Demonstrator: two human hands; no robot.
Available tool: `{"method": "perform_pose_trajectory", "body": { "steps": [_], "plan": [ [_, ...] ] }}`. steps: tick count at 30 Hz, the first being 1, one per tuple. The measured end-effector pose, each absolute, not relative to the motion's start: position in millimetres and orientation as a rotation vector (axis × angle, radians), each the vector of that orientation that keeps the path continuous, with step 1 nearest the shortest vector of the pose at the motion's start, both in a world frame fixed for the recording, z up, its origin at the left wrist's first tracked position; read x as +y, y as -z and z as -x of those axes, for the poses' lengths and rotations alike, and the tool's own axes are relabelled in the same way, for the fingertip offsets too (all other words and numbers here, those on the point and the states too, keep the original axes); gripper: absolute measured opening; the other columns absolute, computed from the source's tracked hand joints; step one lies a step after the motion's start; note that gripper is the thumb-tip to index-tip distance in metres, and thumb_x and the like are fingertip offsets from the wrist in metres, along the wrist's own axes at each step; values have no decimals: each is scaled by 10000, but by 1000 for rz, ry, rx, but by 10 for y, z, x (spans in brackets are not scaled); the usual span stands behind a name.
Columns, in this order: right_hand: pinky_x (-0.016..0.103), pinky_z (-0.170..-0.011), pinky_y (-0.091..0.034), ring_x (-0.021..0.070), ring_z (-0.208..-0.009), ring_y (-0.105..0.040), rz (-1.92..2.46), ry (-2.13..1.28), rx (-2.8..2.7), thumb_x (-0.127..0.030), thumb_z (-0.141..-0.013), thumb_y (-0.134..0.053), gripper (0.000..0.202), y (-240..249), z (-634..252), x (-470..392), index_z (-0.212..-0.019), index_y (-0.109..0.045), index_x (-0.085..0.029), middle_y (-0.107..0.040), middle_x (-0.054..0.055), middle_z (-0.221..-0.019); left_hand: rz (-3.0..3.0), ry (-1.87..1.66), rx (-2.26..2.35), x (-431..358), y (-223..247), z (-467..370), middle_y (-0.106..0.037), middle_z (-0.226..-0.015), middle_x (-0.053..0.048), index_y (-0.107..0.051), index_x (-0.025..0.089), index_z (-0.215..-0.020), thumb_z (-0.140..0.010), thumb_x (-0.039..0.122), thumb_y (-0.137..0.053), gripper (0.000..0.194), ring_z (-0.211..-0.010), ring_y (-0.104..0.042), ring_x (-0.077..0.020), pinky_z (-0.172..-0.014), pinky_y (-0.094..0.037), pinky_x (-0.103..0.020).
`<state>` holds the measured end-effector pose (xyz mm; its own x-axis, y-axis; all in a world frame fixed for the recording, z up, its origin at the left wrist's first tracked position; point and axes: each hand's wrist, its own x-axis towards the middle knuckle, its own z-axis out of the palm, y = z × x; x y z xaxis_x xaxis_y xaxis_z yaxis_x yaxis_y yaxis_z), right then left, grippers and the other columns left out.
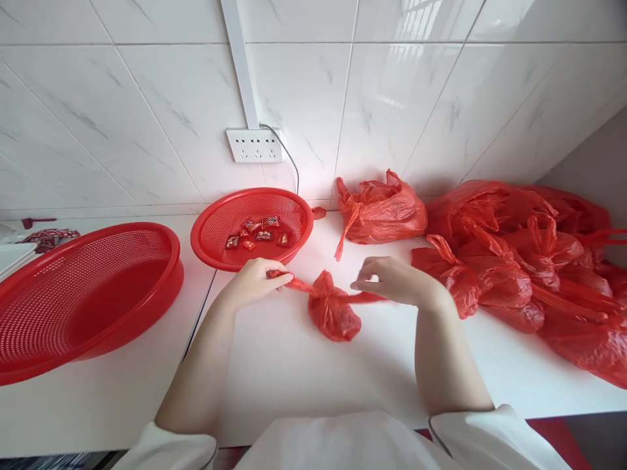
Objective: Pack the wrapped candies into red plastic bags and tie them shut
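Note:
A small red plastic bag (335,314), gathered and tied at its neck, rests on the white table in front of me. Its two handles stretch out to either side. My left hand (259,281) is closed, pinching the end of the left handle between thumb and fingers. My right hand (386,279) is curled just above the right handle, which runs beneath it. The lower fingers of that hand are hidden, so whether they grip the handle does not show. Dark contents show faintly through the bag.
Beyond my left hand, a red mesh basket (202,243) holds several small wrapped packets (264,235). A larger red basket (161,287) stands at the left. Another tied red bag (386,212) sits by the wall, and several filled red bags (509,281) are heaped at right. A power socket (255,145) is on the wall.

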<state>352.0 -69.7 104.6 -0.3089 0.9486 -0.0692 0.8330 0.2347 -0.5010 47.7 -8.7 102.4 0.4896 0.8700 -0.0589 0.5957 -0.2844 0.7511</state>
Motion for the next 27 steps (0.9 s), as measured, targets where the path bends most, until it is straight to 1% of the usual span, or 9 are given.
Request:
{"method": "perform_pose_trajectory", "body": {
  "steps": [3,6,11,14,16,18,21,24,27],
  "plan": [
    [351,-743,-473,261,-936,-615,1661,-592,-2305,-534,-811,-629,444,-889,-3236,-683,-1151,-663,-251,-638,108,-1093,-2036,-493,1200,-73,-1020,-447,-729,-962,-45,-711,248,-1032,-832,464,-585,320,-820,-687,-210,-696,-525,-283],
    [341,-720,-477,280,-981,-601,1616,-699,-2513,-447,-683,-760,680,-670,-2924,-724,-1298,-548,-247,-596,112,-1192,-2065,-461,1276,-75,-1070,-416,-709,-1075,-51,-677,274,-1101,-859,505,-541,361,-935,-680,-229,-800,-537,-326],
    [299,-716,-465,245,-1001,-602,1611,-604,-2570,-70,-802,-539,449,-422,-2888,-813,-1213,-602,-240,-649,88,-1081,-2027,-387,1369,-116,-1179,-394,-715,-1042,-15,-646,332,-1138,-863,543,-535,364,-1007,-665,-227,-875,-531,-346],
    [283,-739,-476,188,-878,-642,1632,-639,-2345,-8,-790,-436,522,-566,-3301,-904,-1180,-624,-300,-690,19,-991,-2020,-402,1391,-138,-1227,-388,-713,-1055,-8,-628,346,-1161,-860,569,-527,388,-1013,-668,-232,-893,-528,-364],
    [305,-780,-493,198,-913,-652,1795,-517,-2112,-13,-783,-402,560,-762,-3711,-1012,-1191,-630,-322,-701,7,-1029,-2012,-404,1405,-148,-1255,-380,-712,-1063,-3,-597,364,-1202,-859,582,-521,414,-1021,-666,-234,-900,-526,-377],
    [375,-873,-501,239,-1012,-641,1965,-288,-1839,-42,-770,-405,543,-955,-4180,-1149,-1174,-646,-314,-686,14,-1121,-2008,-404,1422,-152,-1280,-367,-717,-1041,-2,-587,367,-1211,-855,594,-519,427,-1041,-660,-239,-903,-524,-382],
    [530,-1069,-384,321,-1302,-460,2042,186,-1454,-91,-774,-421,540,-1075,-4909,-1317,-1237,-616,-288,-532,55,-1379,-2002,-407,1442,-144,-1304,-348,-725,-1010,-11,-607,343,-1175,-848,607,-519,429,-1041,-661,-246,-901,-525,-379],
    [700,-997,-342,421,-1356,-341,2168,356,-1120,-199,-838,-386,533,-885,-5555,-1319,-1335,-511,-346,-388,65,-1496,-1989,-396,1456,-131,-1307,-333,-723,-1019,-8,-609,343,-1163,-847,608,-520,423,-1033,-662,-241,-905,-521,-378],
    [851,-819,-249,541,-1282,-347,2138,227,-1249,-321,-838,-386,436,-527,-5981,-1168,-1244,-529,-254,-377,233,-1430,-1978,-378,1469,-133,-1308,-327,-716,-1027,2,-604,359,-1156,-848,614,-517,409,-1054,-648,-235,-911,-514,-381]
  ]
}}
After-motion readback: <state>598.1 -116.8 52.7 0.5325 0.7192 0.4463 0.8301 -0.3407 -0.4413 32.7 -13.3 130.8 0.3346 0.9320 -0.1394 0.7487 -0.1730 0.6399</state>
